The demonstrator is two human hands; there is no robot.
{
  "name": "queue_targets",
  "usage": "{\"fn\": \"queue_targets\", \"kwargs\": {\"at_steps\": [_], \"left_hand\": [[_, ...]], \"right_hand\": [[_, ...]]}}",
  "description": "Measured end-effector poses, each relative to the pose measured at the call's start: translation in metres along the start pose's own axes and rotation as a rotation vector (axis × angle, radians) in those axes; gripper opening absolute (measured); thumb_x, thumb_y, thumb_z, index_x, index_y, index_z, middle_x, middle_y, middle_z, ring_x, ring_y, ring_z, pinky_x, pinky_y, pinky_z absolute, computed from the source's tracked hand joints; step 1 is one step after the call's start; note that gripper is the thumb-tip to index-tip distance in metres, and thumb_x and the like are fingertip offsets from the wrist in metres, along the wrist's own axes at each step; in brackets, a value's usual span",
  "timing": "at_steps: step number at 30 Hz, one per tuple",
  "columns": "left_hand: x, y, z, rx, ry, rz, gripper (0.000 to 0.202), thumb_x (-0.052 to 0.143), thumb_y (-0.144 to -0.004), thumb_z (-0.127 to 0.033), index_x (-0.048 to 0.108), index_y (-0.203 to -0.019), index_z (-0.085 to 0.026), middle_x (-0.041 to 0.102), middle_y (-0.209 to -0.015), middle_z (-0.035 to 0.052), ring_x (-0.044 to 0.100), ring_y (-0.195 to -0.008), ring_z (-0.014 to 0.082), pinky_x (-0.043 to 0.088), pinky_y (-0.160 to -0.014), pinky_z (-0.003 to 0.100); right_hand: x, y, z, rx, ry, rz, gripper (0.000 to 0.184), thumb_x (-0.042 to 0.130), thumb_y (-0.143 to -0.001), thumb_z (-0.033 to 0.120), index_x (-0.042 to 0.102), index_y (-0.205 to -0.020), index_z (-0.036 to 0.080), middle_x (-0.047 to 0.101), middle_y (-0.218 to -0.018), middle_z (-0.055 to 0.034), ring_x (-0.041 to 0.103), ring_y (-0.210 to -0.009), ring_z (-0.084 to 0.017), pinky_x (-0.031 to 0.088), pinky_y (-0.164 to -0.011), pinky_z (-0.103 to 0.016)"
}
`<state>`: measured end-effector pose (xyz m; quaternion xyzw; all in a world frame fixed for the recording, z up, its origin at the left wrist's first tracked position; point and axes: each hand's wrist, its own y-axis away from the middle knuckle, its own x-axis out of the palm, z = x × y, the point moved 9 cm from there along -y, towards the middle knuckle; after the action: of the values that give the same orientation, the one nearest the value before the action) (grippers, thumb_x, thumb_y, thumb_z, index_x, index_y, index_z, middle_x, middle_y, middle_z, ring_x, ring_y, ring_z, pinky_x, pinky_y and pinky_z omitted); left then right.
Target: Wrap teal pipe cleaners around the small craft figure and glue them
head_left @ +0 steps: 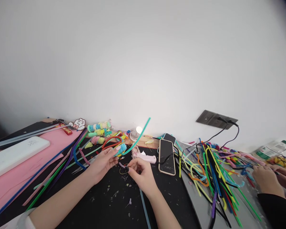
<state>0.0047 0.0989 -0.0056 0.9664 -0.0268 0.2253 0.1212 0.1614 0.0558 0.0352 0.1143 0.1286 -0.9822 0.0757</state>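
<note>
My left hand (105,163) is closed on a fuzzy blue pipe cleaner coil (121,149), with a bit of yellow at its lower side. From beside the coil a teal pipe cleaner (140,136) curves up and to the right. Just right of it, my right hand (142,173) is pinched, its fingertips by a short pale purple piece (121,165); what exactly they grip is too small to make out. A thin yellowish loop (123,173) shows beneath those fingertips. Behind the right hand lies a pale pink handled tool (146,157).
Pipe cleaners (212,171) pile up at right, near a phone (166,157). Wound colourful coils (98,127) and a paper cup (135,135) stand along the wall. A white box (21,154) rests on pink sheets (54,140). Another person's hands (269,181) work far right.
</note>
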Motion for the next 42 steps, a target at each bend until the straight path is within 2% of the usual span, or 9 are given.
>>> {"fn": "queue_targets", "kwargs": {"at_steps": [5, 9, 14, 18, 22, 28, 33, 38, 42], "left_hand": [[-0.002, 0.004, -0.010, 0.057, -0.028, -0.050, 0.056, 0.096, -0.058, -0.039, 0.043, -0.061, -0.022, 0.046, -0.057, -0.0088, 0.055, -0.057, 0.0109, 0.051, -0.060, 0.023], [-0.001, 0.004, -0.017, 0.097, -0.013, -0.026, 0.051, 0.097, -0.058, -0.037, 0.048, -0.063, -0.021, 0.050, -0.059, -0.0081, 0.055, -0.058, 0.0111, 0.052, -0.062, 0.025], [0.012, 0.004, -0.009, 0.003, 0.077, 0.118, 0.048, 0.100, -0.055, -0.034, 0.059, -0.075, -0.020, 0.061, -0.069, -0.0052, 0.060, -0.063, 0.0121, 0.055, -0.067, 0.028], [0.020, 0.007, -0.005, -0.035, 0.103, 0.204, 0.051, 0.102, -0.051, -0.037, 0.062, -0.079, -0.020, 0.062, -0.070, -0.0048, 0.058, -0.063, 0.0122, 0.052, -0.062, 0.026], [0.024, 0.008, -0.004, -0.026, 0.091, 0.273, 0.048, 0.100, -0.058, -0.044, 0.062, -0.074, -0.019, 0.059, -0.069, -0.0048, 0.053, -0.062, 0.0107, 0.049, -0.061, 0.024], [0.020, 0.004, -0.003, -0.029, 0.086, 0.256, 0.046, 0.098, -0.061, -0.045, 0.063, -0.073, -0.019, 0.057, -0.069, -0.0038, 0.051, -0.062, 0.0114, 0.049, -0.062, 0.024], [0.015, 0.001, -0.001, -0.046, 0.150, 0.240, 0.043, 0.098, -0.061, -0.044, 0.066, -0.076, -0.020, 0.056, -0.072, -0.0035, 0.049, -0.061, 0.0102, 0.050, -0.061, 0.022], [0.012, 0.001, 0.004, -0.108, 0.204, 0.204, 0.036, 0.097, -0.066, -0.037, 0.065, -0.075, -0.021, 0.057, -0.072, -0.0035, 0.051, -0.059, 0.0100, 0.052, -0.059, 0.022], [0.008, -0.001, 0.004, -0.101, 0.195, 0.179, 0.040, 0.098, -0.063, -0.041, 0.066, -0.076, -0.021, 0.060, -0.071, -0.0029, 0.054, -0.059, 0.0109, 0.054, -0.059, 0.023]], "right_hand": [[-0.024, -0.003, 0.003, -0.122, 0.368, -0.208, 0.010, 0.057, -0.081, 0.019, 0.067, -0.080, 0.020, 0.062, -0.069, -0.0008, 0.055, -0.061, -0.017, 0.044, -0.059, -0.027], [-0.046, -0.001, 0.007, -0.184, 0.716, -0.366, 0.040, 0.049, -0.075, 0.007, 0.069, -0.109, 0.018, 0.072, -0.110, -0.0125, 0.064, -0.106, -0.029, 0.050, -0.093, -0.043], [-0.045, -0.006, -0.016, -0.061, 0.956, -0.183, 0.071, 0.049, -0.064, -0.002, 0.064, -0.129, 0.021, 0.069, -0.128, -0.0105, 0.060, -0.120, -0.030, 0.035, -0.113, -0.052], [-0.045, -0.006, -0.020, -0.044, 1.063, -0.137, 0.074, 0.049, -0.067, -0.003, 0.064, -0.135, 0.021, 0.066, -0.128, -0.0114, 0.059, -0.112, -0.029, 0.039, -0.108, -0.048], [-0.049, -0.007, -0.021, -0.001, 1.105, -0.140, 0.066, 0.055, -0.070, 0.002, 0.067, -0.133, 0.018, 0.067, -0.114, -0.0118, 0.056, -0.107, -0.030, 0.041, -0.104, -0.046], [-0.053, -0.011, -0.015, -0.018, 1.095, -0.155, 0.061, 0.053, -0.067, 0.000, 0.072, -0.120, 0.022, 0.069, -0.104, -0.0074, 0.059, -0.102, -0.028, 0.036, -0.108, -0.047], [-0.064, -0.010, -0.006, -0.048, 1.084, -0.281, 0.063, 0.049, -0.069, -0.003, 0.070, -0.122, 0.023, 0.069, -0.106, -0.0069, 0.062, -0.106, -0.027, 0.023, -0.120, -0.055], [-0.071, -0.008, 0.001, -0.067, 1.036, -0.382, 0.062, 0.048, -0.070, -0.002, 0.068, -0.123, 0.023, 0.068, -0.106, -0.0071, 0.062, -0.106, -0.028, 0.025, -0.120, -0.058], [-0.070, -0.007, 0.003, -0.082, 0.975, -0.376, 0.057, 0.048, -0.074, 0.000, 0.066, -0.123, 0.023, 0.069, -0.111, -0.0071, 0.063, -0.110, -0.027, 0.021, -0.122, -0.060]]}}
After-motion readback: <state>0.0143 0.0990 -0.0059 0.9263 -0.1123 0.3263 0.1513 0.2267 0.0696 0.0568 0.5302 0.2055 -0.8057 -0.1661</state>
